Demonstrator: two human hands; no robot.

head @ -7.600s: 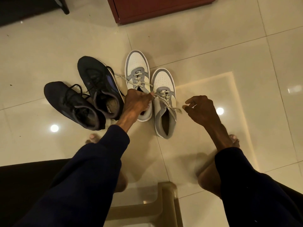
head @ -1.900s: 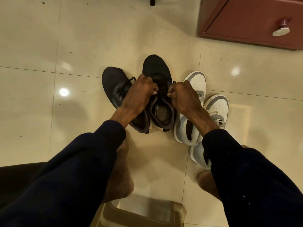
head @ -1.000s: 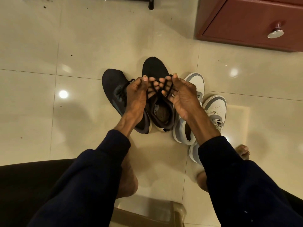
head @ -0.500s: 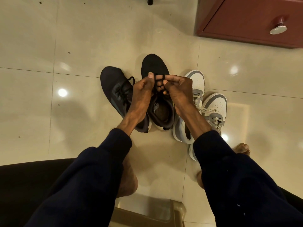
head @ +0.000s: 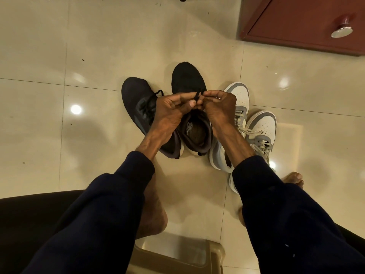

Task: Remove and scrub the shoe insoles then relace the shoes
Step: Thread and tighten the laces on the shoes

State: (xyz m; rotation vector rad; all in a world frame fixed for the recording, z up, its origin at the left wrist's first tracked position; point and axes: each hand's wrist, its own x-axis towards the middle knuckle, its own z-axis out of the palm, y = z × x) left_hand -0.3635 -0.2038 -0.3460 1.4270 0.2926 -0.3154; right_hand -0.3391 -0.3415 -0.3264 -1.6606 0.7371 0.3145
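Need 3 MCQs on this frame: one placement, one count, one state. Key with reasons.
1. The white-and-grey sneakers lie: A) right of the black sneakers B) left of them C) on the cabinet.
2. Shoes on the tile floor: A) two B) three C) four.
3. The black lace is: A) loose on the floor B) pinched by left hand and right hand C) draped over a white sneaker.
1 A: they sit right of the dark pair. 2 C: two black, two white-and-grey. 3 B: both hands' fingertips meet on it.
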